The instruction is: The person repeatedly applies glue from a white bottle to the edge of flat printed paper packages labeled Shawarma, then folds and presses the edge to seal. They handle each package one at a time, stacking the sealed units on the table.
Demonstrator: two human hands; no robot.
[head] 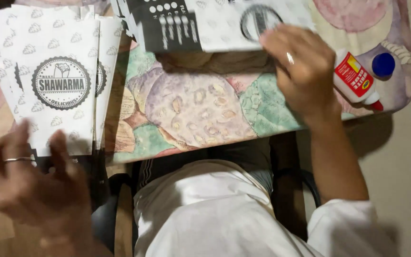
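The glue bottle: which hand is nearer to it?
Right. The right hand rests on the printed paper sheets just beside the glue bottle; the left hand is far across, below the bag stack.

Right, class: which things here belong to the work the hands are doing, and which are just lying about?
In the work:
right hand, resting on the printed paper sheets
left hand, blurred, near the stack of printed paper bags

Lying about:
glue bottle, on its side
blue cap beside it
patterned tablecloth
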